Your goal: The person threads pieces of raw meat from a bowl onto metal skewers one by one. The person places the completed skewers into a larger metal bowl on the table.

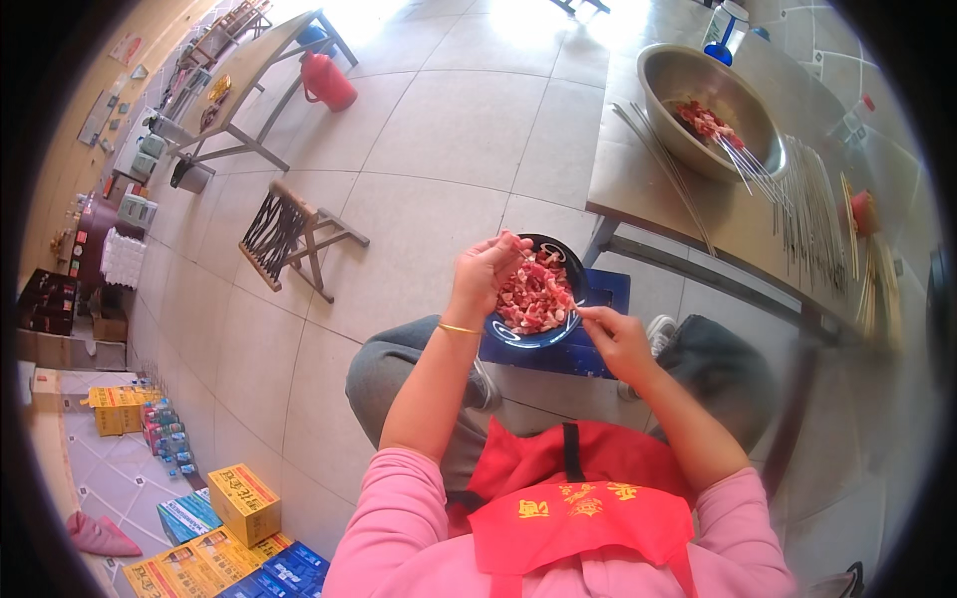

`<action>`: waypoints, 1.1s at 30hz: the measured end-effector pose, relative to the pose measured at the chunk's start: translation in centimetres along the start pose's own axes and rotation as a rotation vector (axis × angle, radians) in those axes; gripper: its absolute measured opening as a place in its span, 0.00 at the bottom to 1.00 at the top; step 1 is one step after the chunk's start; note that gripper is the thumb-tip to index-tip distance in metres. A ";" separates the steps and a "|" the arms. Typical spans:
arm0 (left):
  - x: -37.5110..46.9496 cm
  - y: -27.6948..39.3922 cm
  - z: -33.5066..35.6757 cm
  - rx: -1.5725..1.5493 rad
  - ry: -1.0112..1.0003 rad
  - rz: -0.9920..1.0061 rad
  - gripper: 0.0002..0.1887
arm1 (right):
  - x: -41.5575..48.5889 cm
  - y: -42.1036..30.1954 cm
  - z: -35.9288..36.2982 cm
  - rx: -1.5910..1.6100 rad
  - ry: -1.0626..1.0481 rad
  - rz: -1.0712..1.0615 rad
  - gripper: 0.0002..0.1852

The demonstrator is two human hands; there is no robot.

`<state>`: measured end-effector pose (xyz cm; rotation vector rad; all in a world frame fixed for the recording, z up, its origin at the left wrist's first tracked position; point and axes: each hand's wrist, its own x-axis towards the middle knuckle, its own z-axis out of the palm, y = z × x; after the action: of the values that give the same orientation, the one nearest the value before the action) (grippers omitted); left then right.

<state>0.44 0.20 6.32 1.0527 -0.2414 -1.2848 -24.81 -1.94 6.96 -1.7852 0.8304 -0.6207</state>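
Diced raw meat [532, 303] fills a dark blue bowl [523, 340] that rests on a blue stool [609, 291] between my knees. My right hand [619, 342], at the bowl's right side, pinches the near end of a thin skewer. Pieces of meat [557, 288] appear threaded along the skewer, over the bowl. My left hand [484, 270] is at the bowl's upper left, its thumb and fingertips pinched on what looks like a small piece of meat near the skewer's far end. The fingers partly hide that piece and the skewer's tip.
On the metal table [620, 172] at right, a steel basin [658, 75] holds loaded meat skewers [710, 127]. Many bare metal skewers [811, 217] lie beside it. A folding stool [284, 232] and a red thermos [329, 82] stand on the left floor; boxes [245, 504] are lower left.
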 end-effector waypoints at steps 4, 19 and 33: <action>-0.6 -1.4 1.3 0.004 -0.049 -0.068 0.10 | 0.3 0.5 0.2 0.046 0.005 0.060 0.09; -2.2 -3.4 3.6 0.061 -0.305 -0.187 0.08 | 0.9 -0.4 0.1 0.499 -0.038 0.235 0.12; -1.9 -2.0 3.2 0.093 -0.129 0.025 0.07 | 0.2 0.2 0.5 0.229 0.059 0.171 0.08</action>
<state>-3.70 0.38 7.29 1.0431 -0.4138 -1.3306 -24.36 -1.88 6.63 -1.4786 0.9037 -0.6310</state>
